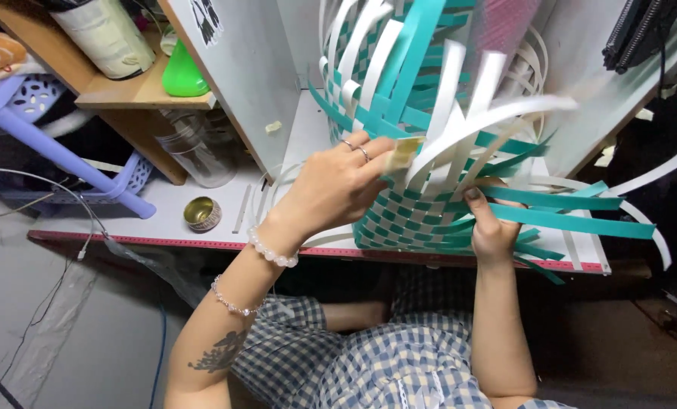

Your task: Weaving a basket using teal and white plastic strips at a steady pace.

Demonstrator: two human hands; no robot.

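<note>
A half-woven basket (418, 220) of teal and white plastic strips lies on its side on the white table (202, 201), its loose strips fanning up and to the right. My left hand (338, 185), with rings and bead bracelets, pinches a white strip (460, 136) at the basket's open weave, with a small pale yellow piece (403, 151) between its fingertips. My right hand (490, 223) presses against the woven wall lower right, thumb up under the teal strips (573, 220).
A small round brass tin (202, 213) and a clear glass jar (194, 148) stand at the table's left. A wooden shelf (126, 91) holds a green bottle (181, 72). A lilac plastic stool (58, 148) is far left. A white panel (240, 68) leans behind.
</note>
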